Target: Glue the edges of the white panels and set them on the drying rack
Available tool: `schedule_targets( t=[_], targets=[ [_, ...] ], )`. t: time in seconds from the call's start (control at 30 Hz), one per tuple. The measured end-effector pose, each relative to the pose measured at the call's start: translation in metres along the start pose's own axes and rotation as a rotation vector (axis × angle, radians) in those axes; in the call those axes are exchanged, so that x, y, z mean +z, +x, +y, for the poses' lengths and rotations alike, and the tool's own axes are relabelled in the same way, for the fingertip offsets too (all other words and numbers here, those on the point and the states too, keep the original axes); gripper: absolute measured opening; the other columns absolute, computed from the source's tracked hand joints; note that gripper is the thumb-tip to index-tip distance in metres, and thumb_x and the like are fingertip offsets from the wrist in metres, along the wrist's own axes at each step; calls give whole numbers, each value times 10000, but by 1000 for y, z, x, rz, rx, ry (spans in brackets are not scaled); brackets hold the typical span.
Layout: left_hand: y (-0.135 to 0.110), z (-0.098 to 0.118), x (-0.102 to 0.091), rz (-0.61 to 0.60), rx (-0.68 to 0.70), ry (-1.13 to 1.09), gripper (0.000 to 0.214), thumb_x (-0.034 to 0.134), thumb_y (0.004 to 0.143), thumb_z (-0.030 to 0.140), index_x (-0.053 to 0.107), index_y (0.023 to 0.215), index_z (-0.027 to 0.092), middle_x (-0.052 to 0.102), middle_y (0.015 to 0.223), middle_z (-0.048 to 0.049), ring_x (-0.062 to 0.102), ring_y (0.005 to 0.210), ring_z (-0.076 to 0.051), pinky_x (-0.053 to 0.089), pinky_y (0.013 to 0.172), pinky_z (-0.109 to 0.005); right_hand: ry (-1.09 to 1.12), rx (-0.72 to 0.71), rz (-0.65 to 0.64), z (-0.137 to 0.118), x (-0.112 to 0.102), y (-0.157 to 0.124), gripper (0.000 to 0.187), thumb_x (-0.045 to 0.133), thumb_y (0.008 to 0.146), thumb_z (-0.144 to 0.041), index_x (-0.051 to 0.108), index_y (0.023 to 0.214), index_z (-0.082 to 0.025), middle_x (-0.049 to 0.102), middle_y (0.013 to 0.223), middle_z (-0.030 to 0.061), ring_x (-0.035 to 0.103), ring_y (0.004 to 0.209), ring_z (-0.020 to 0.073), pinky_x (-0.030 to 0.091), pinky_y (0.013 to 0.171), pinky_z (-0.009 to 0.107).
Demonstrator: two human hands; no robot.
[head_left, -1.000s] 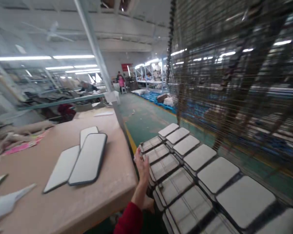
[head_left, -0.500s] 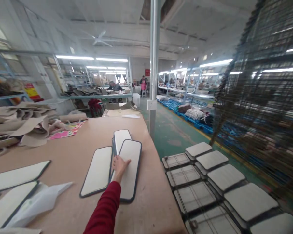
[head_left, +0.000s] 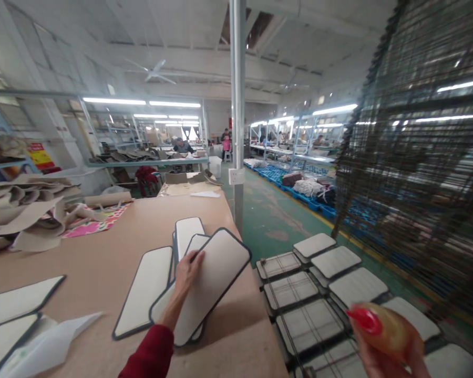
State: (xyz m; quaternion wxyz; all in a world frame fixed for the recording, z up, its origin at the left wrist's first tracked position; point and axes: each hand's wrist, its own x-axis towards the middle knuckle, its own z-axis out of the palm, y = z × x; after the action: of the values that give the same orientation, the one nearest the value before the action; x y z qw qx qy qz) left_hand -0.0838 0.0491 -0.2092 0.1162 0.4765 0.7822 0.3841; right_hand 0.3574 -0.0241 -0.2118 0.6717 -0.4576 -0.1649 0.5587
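My left hand, in a red sleeve, grips the edge of a white oblong panel with a dark border and holds it tilted above the brown table. Beneath it lie another similar panel and a third one further back. At the lower right my right hand is closed round a yellowish bottle with a red cap, held over the low wire racks.
White pads lie in rows on low wire racks right of the table. A tall wire-mesh stack stands at right, a steel pillar behind the table. Cut beige pieces are heaped at left. People work far back.
My left hand, which lay flat on the top panel, has lifted and turned it. My right hand with the bottle has come into view at the lower right.
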Motion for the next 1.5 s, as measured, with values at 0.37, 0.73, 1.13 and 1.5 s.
schedule_targets(
  t=[0.37, 0.73, 1.13, 1.5],
  targets=[
    [-32, 120, -79, -683, 489, -5, 273, 616, 753, 416, 752, 772, 180, 715, 745, -23, 630, 747, -203, 445, 672, -233, 174, -271, -519, -77, 131, -11, 560, 823, 567, -518, 684, 1047, -265, 745, 1002, 28, 662, 1049, 283, 430, 1060, 488],
    [-3, 160, -137, -1018, 607, -40, 190, 685, 657, 339, 768, 673, 168, 650, 596, 0, 543, 569, -143, 384, 531, -201, 33, -271, -815, -72, 202, -40, 601, 872, 488, -425, 664, 1031, -271, 747, 983, 45, 621, 1120, 352, 484, 962, 580],
    [7, 151, -164, -1120, 584, -48, 190, 720, 634, 333, 786, 687, 163, 690, 632, -12, 583, 620, -181, 439, 573, -229, 11, -215, -904, -53, 233, -55, 642, 884, 465, -438, 667, 1044, -264, 756, 892, 26, 680, 988, 337, 503, 929, 575],
    [3, 154, -168, -1200, 796, 36, 258, 651, 790, 326, 765, 782, 95, 681, 696, -45, 574, 639, -142, 423, 576, -189, -5, -176, -993, -53, 228, -53, 559, 867, 497, -446, 677, 997, -282, 746, 941, 13, 701, 900, 300, 534, 896, 530]
  ],
)
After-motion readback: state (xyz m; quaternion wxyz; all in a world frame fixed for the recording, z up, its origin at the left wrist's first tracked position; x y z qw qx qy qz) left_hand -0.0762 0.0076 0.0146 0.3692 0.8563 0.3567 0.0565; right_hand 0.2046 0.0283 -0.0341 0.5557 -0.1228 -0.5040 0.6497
